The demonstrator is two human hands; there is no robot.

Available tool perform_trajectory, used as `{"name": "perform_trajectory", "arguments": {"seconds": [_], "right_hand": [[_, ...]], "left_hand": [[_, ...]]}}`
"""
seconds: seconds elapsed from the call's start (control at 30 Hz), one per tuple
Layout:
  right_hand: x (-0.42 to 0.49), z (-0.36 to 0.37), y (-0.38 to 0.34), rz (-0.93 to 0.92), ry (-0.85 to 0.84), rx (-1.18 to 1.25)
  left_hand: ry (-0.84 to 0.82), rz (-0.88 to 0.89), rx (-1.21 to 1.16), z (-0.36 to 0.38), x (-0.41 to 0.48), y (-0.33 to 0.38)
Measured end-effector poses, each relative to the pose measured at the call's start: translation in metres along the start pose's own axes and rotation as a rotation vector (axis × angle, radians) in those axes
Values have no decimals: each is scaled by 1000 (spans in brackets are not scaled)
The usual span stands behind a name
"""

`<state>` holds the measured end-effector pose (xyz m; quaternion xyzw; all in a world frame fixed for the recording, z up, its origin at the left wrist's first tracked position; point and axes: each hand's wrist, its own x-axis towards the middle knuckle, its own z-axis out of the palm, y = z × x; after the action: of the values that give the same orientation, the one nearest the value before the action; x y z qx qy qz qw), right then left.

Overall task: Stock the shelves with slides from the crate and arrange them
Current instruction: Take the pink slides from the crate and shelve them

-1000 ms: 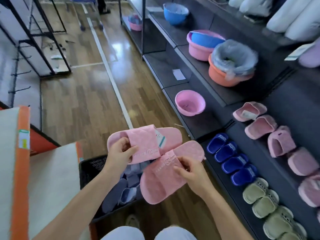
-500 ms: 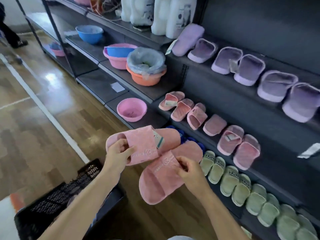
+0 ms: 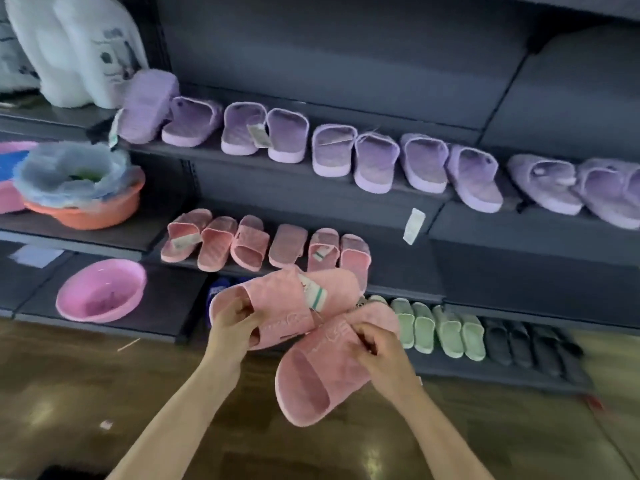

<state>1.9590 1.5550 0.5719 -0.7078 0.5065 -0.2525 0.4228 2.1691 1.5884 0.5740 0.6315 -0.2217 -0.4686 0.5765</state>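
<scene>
I hold a pair of pink slides in front of the shelving. My left hand [image 3: 232, 323] grips the upper pink slide [image 3: 291, 306] at its strap; a white tag with green stripes [image 3: 317, 295] hangs on it. My right hand [image 3: 381, 351] pinches the strap of the lower pink slide [image 3: 318, 372], which tilts down to the left. Behind them, a row of pink slides [image 3: 266, 245] stands on the middle shelf [image 3: 398, 271]. Purple slides [image 3: 381, 161] line the upper shelf. Green slides [image 3: 440, 327] and dark slides [image 3: 530, 344] fill the bottom shelf.
A pink basin [image 3: 102, 294] sits on the low shelf at left. An orange basin with a plastic bag [image 3: 81, 188] stands above it. White packages [image 3: 76, 46] fill the top left. A dark corner of the crate [image 3: 69, 474] shows at the bottom edge. Wooden floor [image 3: 104, 393] lies below.
My view has swung right from the crate and aisle toward the slide shelves. Both hands keep the same hold on the pink pair, now nearer the middle shelf.
</scene>
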Motion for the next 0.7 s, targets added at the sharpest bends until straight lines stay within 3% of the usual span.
{"name": "perform_trajectory", "arguments": {"seconds": [0.5,0.7], "right_hand": [[-26,5,20,234,349,-8],[-21,-12,43,303,417,-136]], "left_hand": [[-322,-1,185,50,38,1],[-397,-68,238,83,47,-13]]}}
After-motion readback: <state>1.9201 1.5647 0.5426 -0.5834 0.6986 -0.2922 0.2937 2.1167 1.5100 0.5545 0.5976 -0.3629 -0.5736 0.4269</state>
